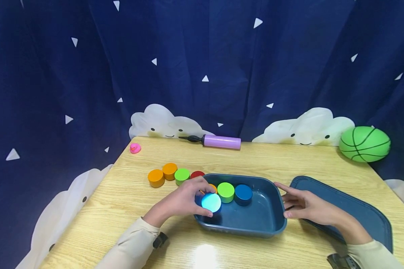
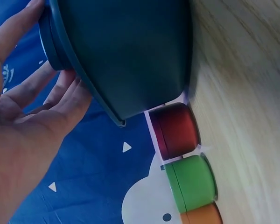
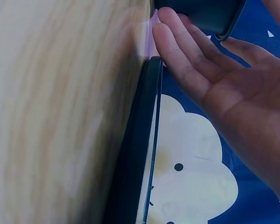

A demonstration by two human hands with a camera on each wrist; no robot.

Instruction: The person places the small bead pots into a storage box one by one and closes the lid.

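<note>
My left hand (image 1: 190, 197) pinches a blue round tin (image 1: 211, 203) between thumb and fingers, over the left end of a dark blue rectangular box (image 1: 255, 220). Glare whitens that tin's top; in the left wrist view the blue tin (image 2: 56, 44) shows just above the box's rim. Inside the box, along its back wall, stand a green tin (image 1: 226, 192), another blue tin (image 1: 243, 194) and an orange tin (image 1: 213, 188), partly hidden behind the left hand. My right hand (image 1: 307, 206) rests its extended fingers against the box's right end, thumb near the rim.
Left of the box stand two orange tins (image 1: 156, 178), a green tin (image 1: 182, 176) and a red tin (image 1: 197, 174). A dark blue lid (image 1: 350, 205) lies at right, under the right forearm. Farther back are a pink duck (image 1: 135, 148), a purple pump (image 1: 222, 142) and a green ball (image 1: 364, 144).
</note>
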